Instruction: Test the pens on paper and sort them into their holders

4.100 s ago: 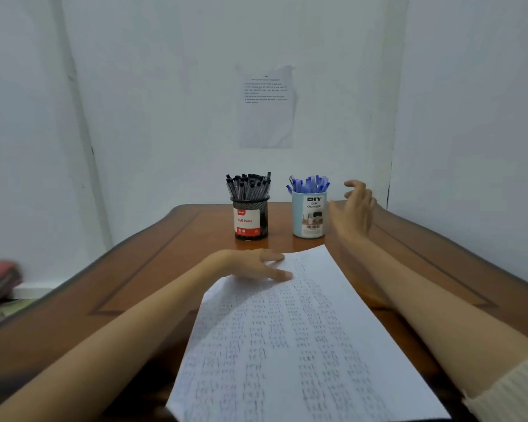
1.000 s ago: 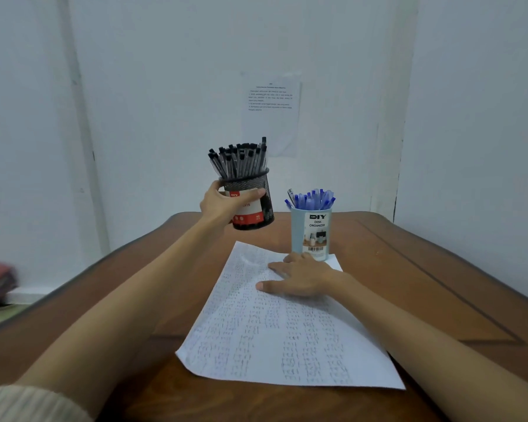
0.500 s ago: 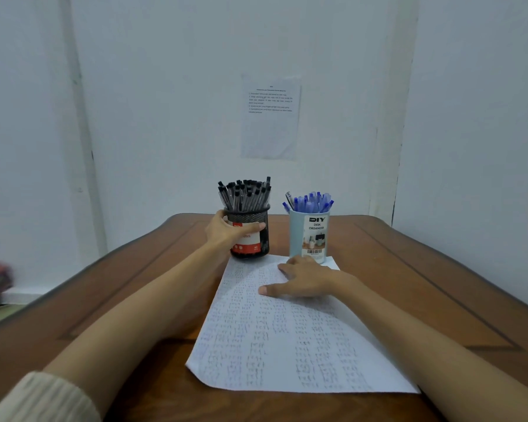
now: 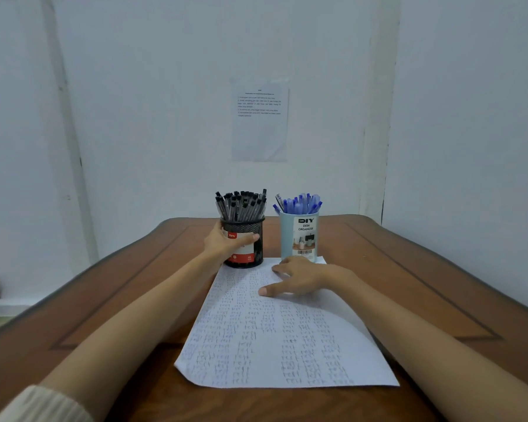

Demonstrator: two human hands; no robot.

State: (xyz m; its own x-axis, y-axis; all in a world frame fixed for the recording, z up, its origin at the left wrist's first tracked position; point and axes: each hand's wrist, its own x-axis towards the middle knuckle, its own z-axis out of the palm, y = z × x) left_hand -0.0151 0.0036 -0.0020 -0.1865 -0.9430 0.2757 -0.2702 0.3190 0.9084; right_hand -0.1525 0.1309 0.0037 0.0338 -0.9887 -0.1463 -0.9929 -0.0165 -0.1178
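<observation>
The left hand (image 4: 226, 242) wraps the black wire-mesh cylindrical pen holder (image 4: 252, 255), thumb across the front of its red-and-white label and fingers round the far side. The holder stands upright at the far left corner of the white sheet of paper covered in rows of small pen marks (image 4: 275, 336); whether its base overlaps that edge I cannot tell. It is packed with black-capped clear-barrelled pens (image 4: 241, 205). The right hand (image 4: 299, 277) lies flat on the far end of the paper, fingers straight and spread, gripping nothing, pinning the sheet. At the paper's far right corner stands the pale blue plastic organiser cup (image 4: 299, 236), full of blue-capped pens (image 4: 299, 204). Under the paper is the brown wooden table (image 4: 134, 284).

The mesh holder looks stiff but likely top-heavy with so many pens, so a grip round the middle of its body suits it, kept level. A single pen should be light, rigid and smooth; I would pinch one on the upper barrel just below the cap and draw it straight up, so its neighbours do not lift with it. The paper is thin and probably slides on polished wood, so it wants a flat hand on it while a pen is tried
</observation>
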